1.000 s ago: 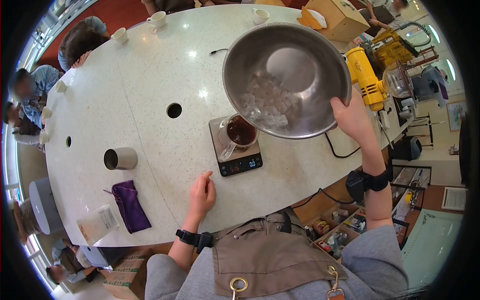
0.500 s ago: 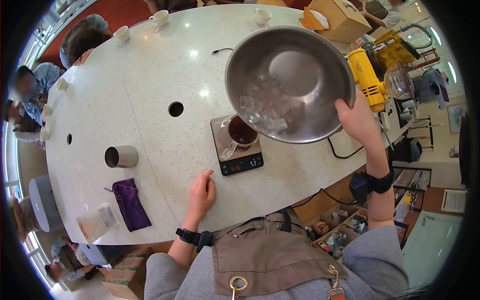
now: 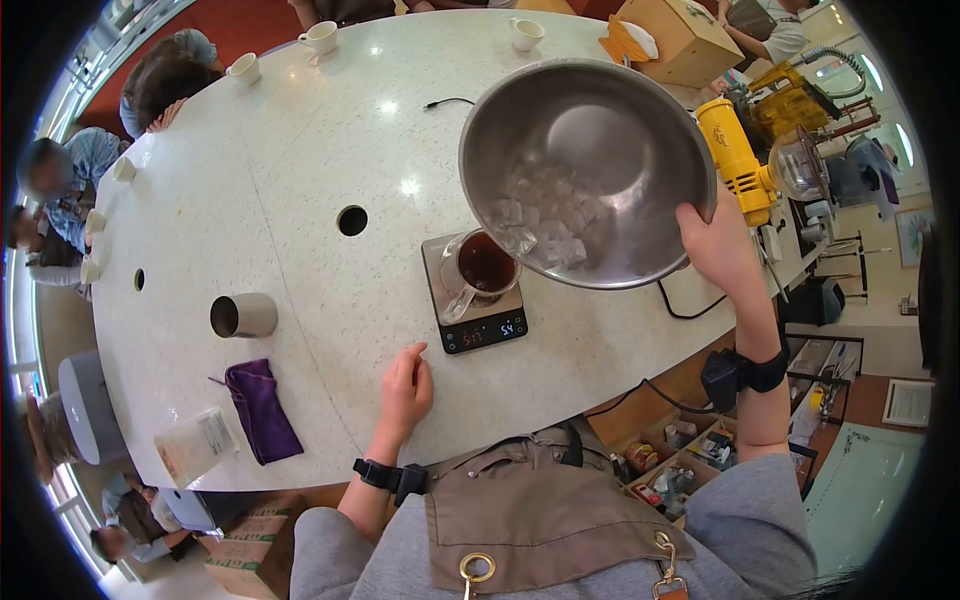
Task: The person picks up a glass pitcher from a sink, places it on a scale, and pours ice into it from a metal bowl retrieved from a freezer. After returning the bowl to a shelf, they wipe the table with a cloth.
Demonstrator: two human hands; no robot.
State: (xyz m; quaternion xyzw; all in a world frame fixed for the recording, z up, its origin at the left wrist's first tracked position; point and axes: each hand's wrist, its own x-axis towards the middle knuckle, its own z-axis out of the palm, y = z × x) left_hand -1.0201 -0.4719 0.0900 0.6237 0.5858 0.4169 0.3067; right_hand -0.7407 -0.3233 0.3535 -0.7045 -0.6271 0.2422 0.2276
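My right hand point(image 3: 715, 245) grips the rim of a large steel mixing bowl point(image 3: 640, 200) on its right side. Held tilted toward me and to the left, the bowl has ice cubes point(image 3: 550, 235) gathered at its lower left. Partly under the bowl's edge stands a glass server point(image 3: 463, 297) with dark reddish-brown liquid point(image 3: 487, 264). It rests on a digital scale point(image 3: 482, 335) with lit digits. My left hand point(image 3: 405, 388) lies on the table just left of the scale, fingers loosely curled together and holding nothing.
On the white table point(image 3: 320, 130) are a steel cup point(image 3: 243, 315), a purple pouch point(image 3: 262, 412) and a clear bag point(image 3: 196, 446). White cups point(image 3: 319, 37) line the far edge, where other people sit. A yellow grinder point(image 3: 735, 155) stands at right. The tabletop has round holes point(image 3: 352, 220).
The bowl has shifted slightly right and toward me, uncovering more of the server. The scale's digits have changed. My left hand stays in place.
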